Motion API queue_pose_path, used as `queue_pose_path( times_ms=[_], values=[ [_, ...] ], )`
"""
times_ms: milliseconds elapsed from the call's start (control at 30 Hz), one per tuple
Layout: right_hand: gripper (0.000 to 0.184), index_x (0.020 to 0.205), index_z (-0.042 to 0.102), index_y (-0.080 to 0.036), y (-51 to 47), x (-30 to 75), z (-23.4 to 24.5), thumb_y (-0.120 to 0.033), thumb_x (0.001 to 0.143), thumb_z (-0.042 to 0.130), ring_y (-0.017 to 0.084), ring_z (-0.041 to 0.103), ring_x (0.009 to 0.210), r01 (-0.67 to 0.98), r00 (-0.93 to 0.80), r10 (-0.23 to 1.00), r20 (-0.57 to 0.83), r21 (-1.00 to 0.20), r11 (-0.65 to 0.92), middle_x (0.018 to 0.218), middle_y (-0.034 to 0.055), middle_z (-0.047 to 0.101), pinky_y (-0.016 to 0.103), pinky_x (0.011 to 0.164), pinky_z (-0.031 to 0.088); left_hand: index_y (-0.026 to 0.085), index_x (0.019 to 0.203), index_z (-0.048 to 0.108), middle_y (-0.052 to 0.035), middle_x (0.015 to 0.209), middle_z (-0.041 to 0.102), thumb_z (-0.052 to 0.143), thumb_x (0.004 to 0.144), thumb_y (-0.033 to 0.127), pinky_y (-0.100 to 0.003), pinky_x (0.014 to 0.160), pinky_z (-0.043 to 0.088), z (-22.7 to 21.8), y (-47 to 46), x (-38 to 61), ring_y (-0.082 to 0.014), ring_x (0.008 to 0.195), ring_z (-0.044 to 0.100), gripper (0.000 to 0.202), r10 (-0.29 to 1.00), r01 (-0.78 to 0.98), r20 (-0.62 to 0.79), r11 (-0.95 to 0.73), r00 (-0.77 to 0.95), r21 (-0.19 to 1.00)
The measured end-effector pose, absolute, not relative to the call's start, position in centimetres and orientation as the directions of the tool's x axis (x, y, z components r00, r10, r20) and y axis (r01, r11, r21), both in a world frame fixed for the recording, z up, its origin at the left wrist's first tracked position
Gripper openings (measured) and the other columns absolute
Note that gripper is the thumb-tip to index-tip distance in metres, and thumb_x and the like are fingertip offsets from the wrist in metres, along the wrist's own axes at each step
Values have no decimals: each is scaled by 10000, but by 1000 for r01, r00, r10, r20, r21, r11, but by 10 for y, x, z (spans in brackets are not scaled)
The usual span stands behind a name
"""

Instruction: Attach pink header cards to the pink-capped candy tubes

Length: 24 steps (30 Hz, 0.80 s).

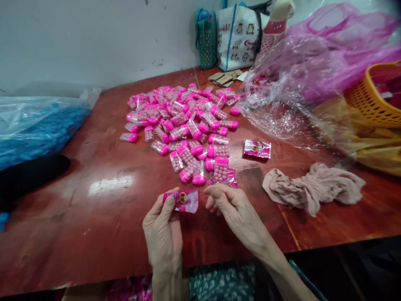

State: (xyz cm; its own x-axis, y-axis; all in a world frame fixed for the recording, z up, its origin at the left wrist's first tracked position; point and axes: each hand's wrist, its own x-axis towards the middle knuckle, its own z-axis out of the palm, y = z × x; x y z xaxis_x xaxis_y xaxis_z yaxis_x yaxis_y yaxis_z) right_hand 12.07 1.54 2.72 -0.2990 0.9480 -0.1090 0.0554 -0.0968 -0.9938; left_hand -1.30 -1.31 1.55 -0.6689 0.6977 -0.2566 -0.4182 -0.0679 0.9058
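Between the thumb and fingers of my left hand (pixel 164 228) is a printed pink plastic sleeve (pixel 187 201), its clear end pointing right. My right hand (pixel 230 207) hovers just right of the sleeve, apart from it, with thumb and fingers closed together; whatever they may pinch is too small to make out. Beyond both hands spreads a pile of small clear bottles (pixel 188 119) with bright pink caps, filled with pink beads or candies. One bottle (pixel 221 169) lies close beyond my right hand, partly over more printed pink sleeves (pixel 231 179).
A stack of printed sleeves (pixel 257 149) and a crumpled beige cloth (pixel 313 188) lie to the right. Clear and pink plastic bags (pixel 294 88) and a yellow basket (pixel 376 98) fill the far right. At left is a bag of blue pieces (pixel 40 125). A tote bag (pixel 238 37) stands by the wall.
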Motion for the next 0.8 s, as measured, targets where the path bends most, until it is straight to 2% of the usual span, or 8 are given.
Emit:
queue_pose_path(
  times_ms=[100, 200, 300, 400, 500, 600, 700, 800],
  values=[
    [270, 835, 622, -152, 12, 110, 23, -404, 831, 525, 112, 560, 578, -97, -391, 892, -225, -954, -283, 638, -4, 595, 215, 537, 435, 145, 709, 709, -16, 696, 701, 754, 586, 212, -211, 630, 505, 15, -12, -15, -113, 633, 612, 147, 721, -495, -309, -54, -620, 867],
    [285, 724, 619, -141, 9, 102, 20, -398, 817, 539, 90, 537, 513, -230, -432, 865, -256, -896, -381, 585, -11, 583, 199, 506, 436, 131, 684, 697, -31, 643, 685, 690, 678, 257, -225, 533, 503, 17, -10, -13, -126, 559, 603, 126, 754, -655, -442, 20, -486, 755],
    [308, 670, 603, -144, 8, 101, 19, -386, 840, 518, 90, 531, 535, -237, -385, 900, -205, -921, -311, 583, -11, 580, 201, 542, 433, 113, 668, 685, -41, 628, 674, 506, 837, 207, -207, 547, 504, 20, -8, -11, -108, 559, 607, 263, 705, -824, -611, 67, -360, 563],
    [296, 697, 603, -154, 7, 103, 21, -327, 888, 457, 106, 555, 579, -91, -343, 929, -139, -980, -180, 607, -7, 593, 207, 568, 429, 114, 718, 692, -54, 663, 681, 378, 898, 188, -225, 611, 518, 22, -7, -11, -108, 591, 617, 369, 680, -885, -675, 80, -288, 459],
    [230, 771, 628, -159, 5, 104, 22, -228, 891, 445, 134, 584, 646, 140, -274, 961, 20, -988, 61, 691, 22, 632, 235, 621, 440, 108, 795, 704, -81, 722, 693, 392, 888, 195, -258, 667, 523, 20, -10, -12, -133, 656, 632, 337, 703, -850, -647, 117, -294, 513],
    [159, 903, 646, -162, 2, 104, 25, -177, 847, 497, 169, 602, 745, 309, -253, 953, 165, -920, 241, 834, 62, 662, 276, 706, 455, 98, 863, 704, -90, 770, 703, 546, 803, 203, -243, 686, 519, 15, -15, -14, -147, 709, 637, 199, 760, -728, -526, 104, -381, 677],
    [159, 918, 650, -187, 3, 105, 26, -161, 790, 559, 166, 621, 722, 307, -263, 954, 145, -925, 225, 829, 36, 684, 269, 693, 469, 114, 911, 698, -79, 807, 709, 659, 713, 231, -239, 699, 517, 11, -18, -15, -157, 738, 639, 234, 806, -620, -420, 85, -417, 780],
    [173, 856, 654, -192, 7, 107, 23, -103, 753, 548, 153, 624, 647, 318, -180, 981, 71, -940, 126, 736, 10, 686, 248, 631, 465, 113, 930, 695, -96, 835, 712, 669, 706, 254, -258, 710, 520, 12, -19, -15, -179, 770, 646, 267, 824, -587, -411, 123, -389, 800]
  ],
)
